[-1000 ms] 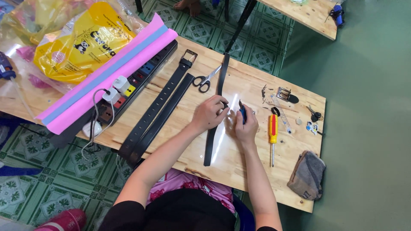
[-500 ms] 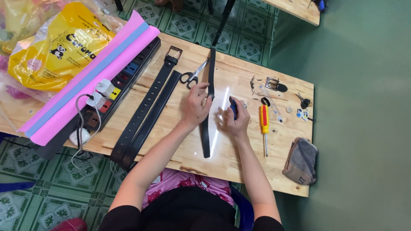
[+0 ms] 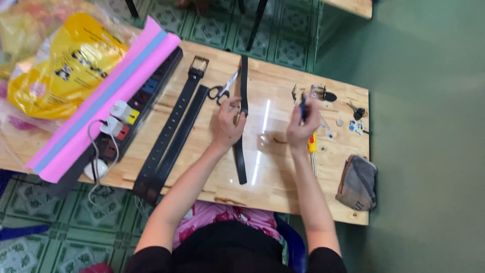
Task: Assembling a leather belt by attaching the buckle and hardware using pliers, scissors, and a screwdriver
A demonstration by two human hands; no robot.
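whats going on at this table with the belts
A person sits at a wooden table working on a black belt strap that lies lengthwise in front of them. Their left hand rests on the strap and pins it down, while the right hand is lifted off to the side, gripping a small dark blue tool. Two more black belts lie to the left, with scissors beside them, a yellow-handled screwdriver under the right hand and a grey pouch at the table's right edge.
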